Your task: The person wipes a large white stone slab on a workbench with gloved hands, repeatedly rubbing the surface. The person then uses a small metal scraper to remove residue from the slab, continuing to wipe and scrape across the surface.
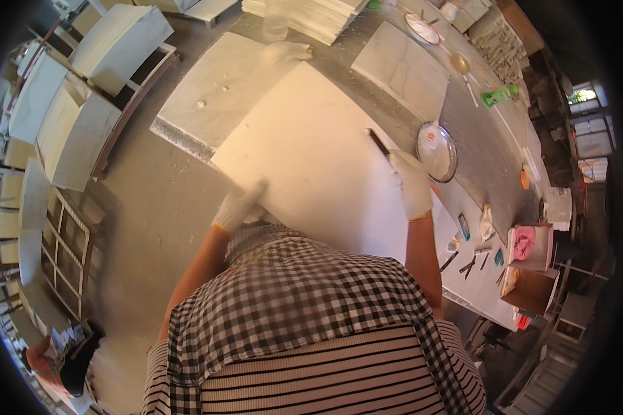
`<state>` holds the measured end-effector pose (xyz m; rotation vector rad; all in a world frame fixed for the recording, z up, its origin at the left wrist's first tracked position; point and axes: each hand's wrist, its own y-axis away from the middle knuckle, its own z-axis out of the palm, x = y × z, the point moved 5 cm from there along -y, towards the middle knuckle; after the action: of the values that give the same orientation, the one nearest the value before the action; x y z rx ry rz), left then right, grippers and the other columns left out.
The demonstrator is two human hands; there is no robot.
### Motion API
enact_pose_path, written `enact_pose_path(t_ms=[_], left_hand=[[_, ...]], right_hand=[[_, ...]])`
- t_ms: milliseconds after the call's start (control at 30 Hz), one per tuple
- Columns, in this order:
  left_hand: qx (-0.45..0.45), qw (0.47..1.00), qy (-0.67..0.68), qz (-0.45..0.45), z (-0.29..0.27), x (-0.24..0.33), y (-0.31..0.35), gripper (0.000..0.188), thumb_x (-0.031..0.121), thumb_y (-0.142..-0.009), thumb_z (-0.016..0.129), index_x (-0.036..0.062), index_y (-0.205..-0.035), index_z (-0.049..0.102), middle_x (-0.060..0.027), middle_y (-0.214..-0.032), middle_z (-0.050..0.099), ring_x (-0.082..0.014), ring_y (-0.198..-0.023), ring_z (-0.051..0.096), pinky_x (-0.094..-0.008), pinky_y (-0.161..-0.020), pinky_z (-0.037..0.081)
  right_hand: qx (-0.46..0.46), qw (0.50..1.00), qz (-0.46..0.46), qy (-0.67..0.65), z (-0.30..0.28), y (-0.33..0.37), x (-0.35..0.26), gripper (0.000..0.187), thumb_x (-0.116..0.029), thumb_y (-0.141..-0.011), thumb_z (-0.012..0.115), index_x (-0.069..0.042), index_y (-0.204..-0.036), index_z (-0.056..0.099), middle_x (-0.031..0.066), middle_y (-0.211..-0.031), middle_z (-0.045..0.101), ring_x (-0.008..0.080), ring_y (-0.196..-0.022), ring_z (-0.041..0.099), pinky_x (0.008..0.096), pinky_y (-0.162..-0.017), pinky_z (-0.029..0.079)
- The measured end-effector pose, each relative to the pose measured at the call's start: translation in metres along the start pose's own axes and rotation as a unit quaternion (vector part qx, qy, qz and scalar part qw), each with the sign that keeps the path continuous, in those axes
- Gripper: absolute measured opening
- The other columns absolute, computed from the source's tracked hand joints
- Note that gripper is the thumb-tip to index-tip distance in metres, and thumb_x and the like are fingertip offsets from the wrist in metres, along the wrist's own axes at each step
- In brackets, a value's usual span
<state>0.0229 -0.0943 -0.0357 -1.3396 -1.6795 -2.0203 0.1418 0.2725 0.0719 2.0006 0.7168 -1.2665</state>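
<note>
A large white slab point(311, 138) lies in front of me, its near edge close to my apron. My left hand point(239, 207), in a white glove with a yellow cuff, grips the slab's near left edge; motion blurs its fingers somewhat. Over the slab's right side, my gloved right hand point(412, 183) is closed round a slim black tool point(378, 142) that points up and left. Whether its tip touches the slab I cannot tell. Beyond the white slab's left edge lies a dusty pale slab point(211, 86), with a white glove point(284, 52) at its far right corner.
To the right are a marbled tile point(405, 69), a round metal dish point(437, 152), a green bottle point(500, 95), small hand tools point(471, 266) and an open cardboard box point(529, 290). Stacked slabs point(79, 135) and a metal rack point(68, 252) stand left. A person point(59, 363) shows lower left.
</note>
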Motion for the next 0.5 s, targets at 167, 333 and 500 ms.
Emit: enact_pose_path(t_ms=[167,333,500], left_hand=[[-0.006,1.000,0.008,-0.014,0.001,0.001,0.003,0.060,0.056,-0.089,0.069,-0.0039,-0.087,0.065,-0.0074,-0.064,0.060,-0.0132,-0.054,0.055,-0.0256,-0.050,0.044],[0.007,0.999,0.037,-0.008,0.003,0.005,0.006,0.053,0.050,-0.090,0.071,-0.0018,-0.085,0.064,-0.0042,-0.063,0.057,-0.0103,-0.053,0.051,-0.0239,-0.047,0.039],[-0.026,0.998,0.061,-0.015,0.004,0.006,0.005,0.051,0.047,-0.091,0.071,-0.0029,-0.086,0.065,-0.0029,-0.065,0.056,-0.0090,-0.052,0.048,-0.0235,-0.045,0.037]], right_hand=[[-0.100,0.995,0.006,0.008,0.080,0.011,-0.011,0.035,-0.031,-0.093,0.066,-0.002,-0.111,0.072,-0.0053,-0.077,0.057,0.0034,-0.062,0.045,0.0202,-0.055,0.034],[-0.158,0.987,0.007,-0.026,0.127,0.013,-0.016,0.033,-0.026,-0.093,0.066,0.002,-0.110,0.072,-0.0034,-0.079,0.059,0.0041,-0.068,0.048,0.0220,-0.059,0.039],[-0.150,0.989,-0.005,0.002,0.144,0.011,-0.019,0.028,-0.020,-0.093,0.064,0.004,-0.106,0.072,-0.0007,-0.083,0.064,0.0054,-0.072,0.055,0.0235,-0.062,0.045]])
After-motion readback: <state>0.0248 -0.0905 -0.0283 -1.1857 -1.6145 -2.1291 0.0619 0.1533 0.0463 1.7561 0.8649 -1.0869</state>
